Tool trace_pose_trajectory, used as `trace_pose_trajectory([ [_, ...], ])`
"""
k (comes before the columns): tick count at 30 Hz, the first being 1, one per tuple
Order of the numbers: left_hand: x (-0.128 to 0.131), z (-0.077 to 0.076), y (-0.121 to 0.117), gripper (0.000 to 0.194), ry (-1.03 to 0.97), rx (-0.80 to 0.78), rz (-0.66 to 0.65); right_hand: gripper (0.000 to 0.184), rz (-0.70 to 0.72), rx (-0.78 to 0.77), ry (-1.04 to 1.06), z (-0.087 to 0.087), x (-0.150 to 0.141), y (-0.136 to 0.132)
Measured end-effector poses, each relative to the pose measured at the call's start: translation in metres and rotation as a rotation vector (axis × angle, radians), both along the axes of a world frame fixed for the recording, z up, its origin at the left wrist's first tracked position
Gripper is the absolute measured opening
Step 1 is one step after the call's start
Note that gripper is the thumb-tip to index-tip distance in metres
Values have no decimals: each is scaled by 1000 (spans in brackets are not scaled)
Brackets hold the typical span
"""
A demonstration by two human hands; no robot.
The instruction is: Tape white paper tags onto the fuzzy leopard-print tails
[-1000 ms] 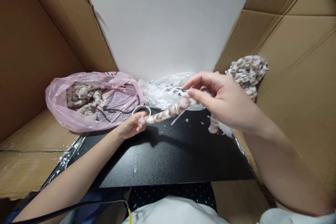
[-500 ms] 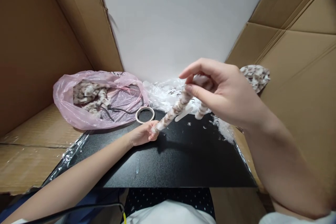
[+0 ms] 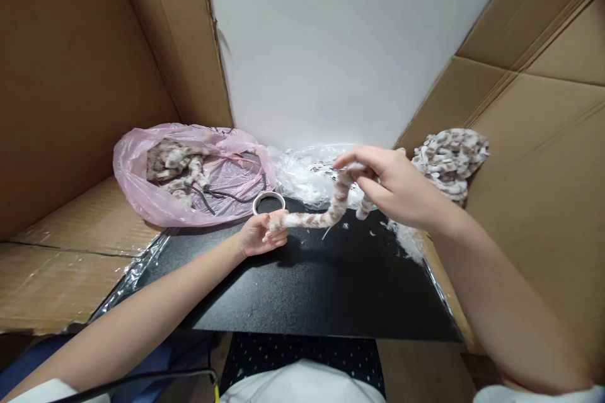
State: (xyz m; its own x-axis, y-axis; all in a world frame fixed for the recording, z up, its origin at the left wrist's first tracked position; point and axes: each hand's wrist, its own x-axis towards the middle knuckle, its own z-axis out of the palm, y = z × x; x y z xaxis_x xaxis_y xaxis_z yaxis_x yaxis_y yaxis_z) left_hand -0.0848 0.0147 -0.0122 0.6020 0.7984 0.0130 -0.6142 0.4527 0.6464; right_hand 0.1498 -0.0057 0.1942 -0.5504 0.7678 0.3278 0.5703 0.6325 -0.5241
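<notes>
A fuzzy plush tube (image 3: 312, 220), white with brown bands, is stretched between my hands above the black tabletop. My left hand (image 3: 265, 234) is closed around its left end, palm partly up. From there the tube runs level, then bends upward to my right hand (image 3: 387, 179), whose fingers are closed on it from above. A short banded end hangs below my right fingers; whether it belongs to the same piece I cannot tell. Just behind my left hand lies a roll of tape (image 3: 269, 203). A thin white strip (image 3: 326, 233) shows under the bend.
A pink plastic bag (image 3: 137, 195) holding plush pieces and dark cords lies at the left. Clear plastic bags (image 3: 302, 173) sit at the back. Spotted plush pieces (image 3: 454, 160) are heaped at the right, near loose white fluff (image 3: 406, 239). Cardboard walls (image 3: 529, 157) flank the black tabletop (image 3: 331, 296).
The tube has gone from a straight slant to a bend with a level left part. My right hand has dropped slightly, and the view has shifted a little.
</notes>
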Motion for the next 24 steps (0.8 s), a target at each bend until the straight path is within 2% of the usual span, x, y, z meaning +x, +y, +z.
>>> trace_pose_trajectory([
  [4,-18,15,6,13,-44,24,126,26,-95,-250,-217,-32,5,0],
  [6,-30,26,9,16,-39,68,249,16,-81,-340,-325,-51,5,1],
  [7,-35,31,9,18,-29,95,314,17,-46,-364,-351,-61,3,1],
  [11,-51,49,10,33,-33,155,473,35,103,-372,-289,-99,1,4],
  [15,-63,60,11,42,9,216,692,37,86,-420,-251,-127,14,3],
  [17,-67,62,11,44,8,224,714,37,81,-482,-274,-135,24,-1],
  [19,-69,62,13,45,4,219,678,36,78,-536,-297,-140,33,-7],
  [22,-69,57,14,42,7,191,557,34,100,-602,-294,-148,33,-18],
  [24,-69,51,15,42,-23,175,469,33,135,-691,-217,-157,21,-25],
])
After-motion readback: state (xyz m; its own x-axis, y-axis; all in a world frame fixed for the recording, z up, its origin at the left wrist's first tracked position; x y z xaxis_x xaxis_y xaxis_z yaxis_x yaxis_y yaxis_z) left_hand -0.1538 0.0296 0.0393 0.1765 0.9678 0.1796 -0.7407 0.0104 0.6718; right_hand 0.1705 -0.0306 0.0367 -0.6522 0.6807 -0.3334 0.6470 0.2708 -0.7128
